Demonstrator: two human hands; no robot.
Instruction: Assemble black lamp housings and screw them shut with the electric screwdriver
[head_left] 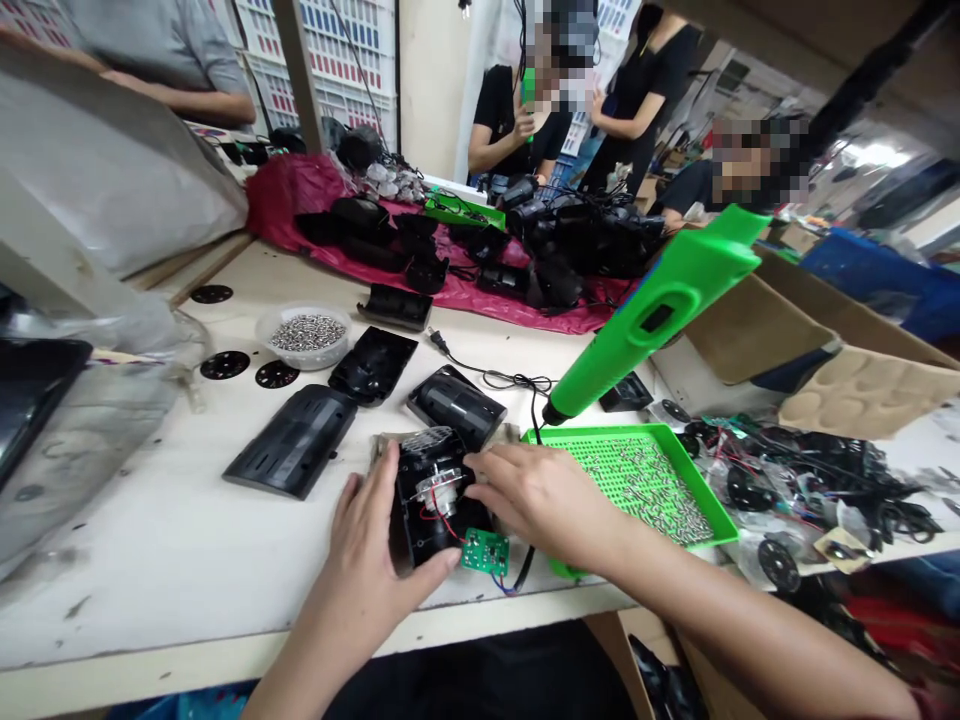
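In the head view an opened black plastic housing [411, 532] lies near the table's front edge, with a silvery motor [439, 490] and red wires inside. My left hand [367, 550] grips its left side, the thumb resting at the lower edge near a green circuit board [486, 551]. The board hangs out at the lower right, joined to blue and red wires and a black cord. From the right, my right hand [544, 490] curls its fingers over the housing's right edge beside the motor; its fingertips are partly hidden.
A green electric screwdriver [652, 320] hangs above a green tray [724, 530] of screws. Behind the housing lie black shells [292, 440] and a bowl [330, 355] of small metal parts. Wired parts [795, 480] crowd the right. Co-workers [517, 130] are beyond the pink sheet [274, 195].
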